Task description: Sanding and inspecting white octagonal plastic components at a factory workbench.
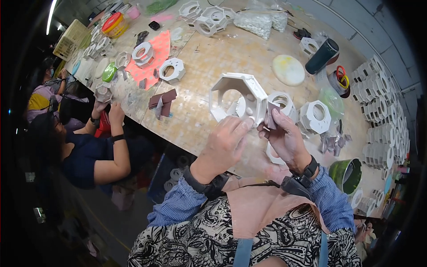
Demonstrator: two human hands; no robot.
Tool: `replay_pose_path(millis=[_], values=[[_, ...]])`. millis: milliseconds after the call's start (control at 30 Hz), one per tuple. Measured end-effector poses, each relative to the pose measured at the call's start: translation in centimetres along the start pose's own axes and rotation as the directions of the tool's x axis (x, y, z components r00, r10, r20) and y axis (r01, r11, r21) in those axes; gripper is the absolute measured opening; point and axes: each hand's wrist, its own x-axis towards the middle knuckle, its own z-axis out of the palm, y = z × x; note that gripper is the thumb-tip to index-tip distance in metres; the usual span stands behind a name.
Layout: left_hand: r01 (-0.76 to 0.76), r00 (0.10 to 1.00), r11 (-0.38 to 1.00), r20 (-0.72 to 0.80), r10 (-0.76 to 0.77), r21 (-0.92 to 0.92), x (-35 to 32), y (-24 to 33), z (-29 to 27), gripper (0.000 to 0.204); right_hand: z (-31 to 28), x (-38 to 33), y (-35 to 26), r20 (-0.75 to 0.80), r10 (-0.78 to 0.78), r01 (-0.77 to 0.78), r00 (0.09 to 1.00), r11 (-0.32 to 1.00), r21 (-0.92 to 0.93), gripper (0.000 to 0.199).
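My left hand [226,141] is closed on the near edge of a white octagonal housing [254,89], which stands tilted with its open side showing a round hole. Between the thumb and fingers of my right hand [287,139] is a small brown-grey piece of sandpaper [271,118], held against or close beside the housing's right side. Whether it touches the housing I cannot tell. Just behind my right hand lie another white ring-shaped part [288,107] and a white octagonal part [316,116].
Folded sandpaper [168,101] lies left on the table [195,58]. Stacked white parts [376,109] line the right side, near a green bucket [340,172] and a dark cylinder [322,55]. At left, a co-worker [95,155] handles a similar white part [103,92].
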Motion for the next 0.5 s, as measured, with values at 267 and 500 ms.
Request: replay_pose_path(millis=[267,500], values=[[-0.066,0.991,0.982,0.123,0.045,0.179,0.33,0.38,-0.47,0.043,-0.77,-0.02,0.73,-0.043,0.036,-0.034,0.998,0.998,0.046,0.028],[-0.090,0.987,0.965,0.153,0.053,0.245,0.10,0.52,-0.59,0.048,-0.70,-0.18,0.91,-0.093,0.060,-0.059,0.994,0.998,0.013,0.028]])
